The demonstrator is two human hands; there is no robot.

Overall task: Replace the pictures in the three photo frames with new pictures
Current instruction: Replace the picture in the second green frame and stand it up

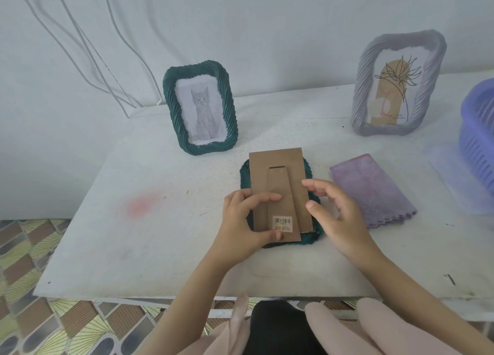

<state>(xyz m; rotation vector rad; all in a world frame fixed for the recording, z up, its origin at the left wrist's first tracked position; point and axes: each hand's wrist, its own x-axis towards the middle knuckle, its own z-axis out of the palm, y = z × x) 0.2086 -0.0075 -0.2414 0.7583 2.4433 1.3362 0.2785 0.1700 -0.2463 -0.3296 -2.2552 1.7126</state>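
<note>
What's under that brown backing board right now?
A dark green frame lying face down; only its rim shows around the backing board. Any picture or glass beneath is covered.

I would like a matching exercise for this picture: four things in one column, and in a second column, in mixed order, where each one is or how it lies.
Things
1. cat frame
2. grey frame
3. backing board
4. purple cloth

Places
A. flat on the table, right of the face-down frame
B. upright, back right, near the purple basket
C. held by the left hand, over the face-down frame
D. upright at the back, left of the middle

Pairs: 1-D, 2-B, 3-C, 4-A
</note>
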